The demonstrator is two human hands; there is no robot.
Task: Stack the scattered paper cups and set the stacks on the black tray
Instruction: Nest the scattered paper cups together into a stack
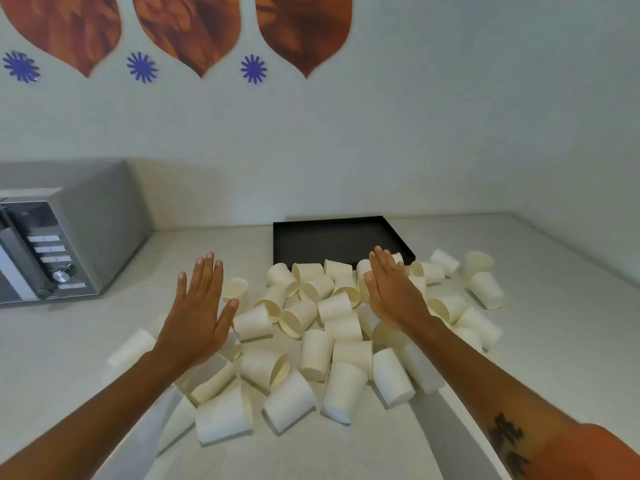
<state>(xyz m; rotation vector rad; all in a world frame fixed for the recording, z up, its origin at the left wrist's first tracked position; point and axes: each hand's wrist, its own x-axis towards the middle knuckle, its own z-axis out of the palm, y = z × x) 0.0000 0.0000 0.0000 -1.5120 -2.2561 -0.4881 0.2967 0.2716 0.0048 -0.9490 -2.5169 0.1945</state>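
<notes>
Several cream paper cups lie scattered on their sides in a loose heap across the pale counter. Behind the heap sits a shallow black tray with nothing visible in it. My left hand hovers flat, fingers straight, over the left edge of the heap. Over the right side of the pile, my right hand is also flat with fingers together, its fingertips near the tray's front rim. Neither hand holds a cup.
A grey microwave stands at the left against the wall. The wall rises just behind the tray. A few cups lie apart at the right, and one lies at the far left.
</notes>
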